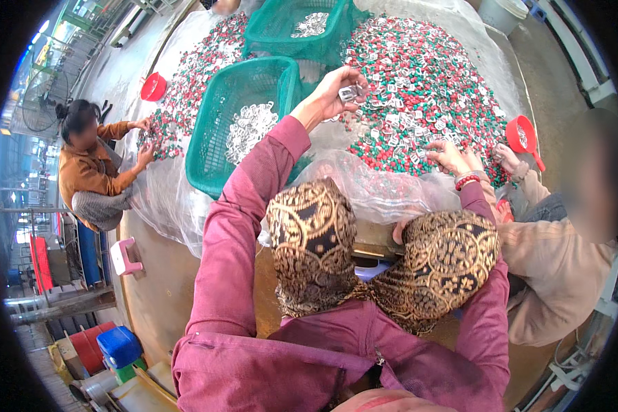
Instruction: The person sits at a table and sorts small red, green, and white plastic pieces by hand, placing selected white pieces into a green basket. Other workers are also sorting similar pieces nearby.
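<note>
A small pink-and-white stool (121,257) stands on the floor (156,295).

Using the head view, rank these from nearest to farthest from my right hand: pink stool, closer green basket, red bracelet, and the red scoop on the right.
From your right hand:
1. Red bracelet, around that wrist.
2. Red scoop, to its right.
3. Closer green basket, to its left.
4. Pink stool, far left, on the floor.

left hand (338,95): stretched far forward, fingers curled | right hand (450,158): held closer in, palm down, fingers pointing leftward
</note>
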`<state>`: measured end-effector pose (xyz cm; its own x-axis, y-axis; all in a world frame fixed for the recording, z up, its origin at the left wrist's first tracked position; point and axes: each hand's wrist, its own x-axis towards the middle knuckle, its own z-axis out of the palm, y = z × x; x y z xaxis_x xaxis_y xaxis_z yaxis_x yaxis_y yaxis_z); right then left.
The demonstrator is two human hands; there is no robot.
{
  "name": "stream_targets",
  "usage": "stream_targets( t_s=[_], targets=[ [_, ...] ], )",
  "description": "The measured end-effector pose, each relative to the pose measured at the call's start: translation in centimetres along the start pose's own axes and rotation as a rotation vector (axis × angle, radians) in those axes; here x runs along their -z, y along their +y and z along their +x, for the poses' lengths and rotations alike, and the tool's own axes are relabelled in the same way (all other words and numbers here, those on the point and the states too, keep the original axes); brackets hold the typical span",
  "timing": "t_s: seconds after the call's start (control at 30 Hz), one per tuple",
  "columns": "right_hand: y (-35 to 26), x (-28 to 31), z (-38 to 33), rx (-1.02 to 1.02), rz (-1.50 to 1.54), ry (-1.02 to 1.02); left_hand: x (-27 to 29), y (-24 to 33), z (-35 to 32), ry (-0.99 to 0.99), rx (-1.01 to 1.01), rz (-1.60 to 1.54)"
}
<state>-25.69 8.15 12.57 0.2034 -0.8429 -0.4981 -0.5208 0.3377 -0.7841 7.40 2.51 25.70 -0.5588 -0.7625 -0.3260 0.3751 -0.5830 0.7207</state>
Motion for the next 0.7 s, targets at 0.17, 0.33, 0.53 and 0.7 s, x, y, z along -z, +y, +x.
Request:
stream_targets(
  t_s=[0.17, 0.33, 0.53, 0.7],
  targets=[
    [5.3, -1.8, 6.2, 0.192, -0.581, 0.16, -0.9, -2.6, 6.0, -0.038, 0.178, 0.319],
    [7.1, -7.4, 5.9, 0.118, -0.838, 0.053, 5.7, -14.6, 13.4, -0.152, -0.101, 1.375],
    [8.5, -6.9, 4.5, 0.163, -0.468, 0.132, 6.9, -23.2, 14.1, -0.175, -0.17, 1.927],
    [8.2, -6.3, 5.4, -0.275, 0.439, -0.097, 9.1, -19.3, 12.0, 0.027, 0.014, 1.363]
  ],
)
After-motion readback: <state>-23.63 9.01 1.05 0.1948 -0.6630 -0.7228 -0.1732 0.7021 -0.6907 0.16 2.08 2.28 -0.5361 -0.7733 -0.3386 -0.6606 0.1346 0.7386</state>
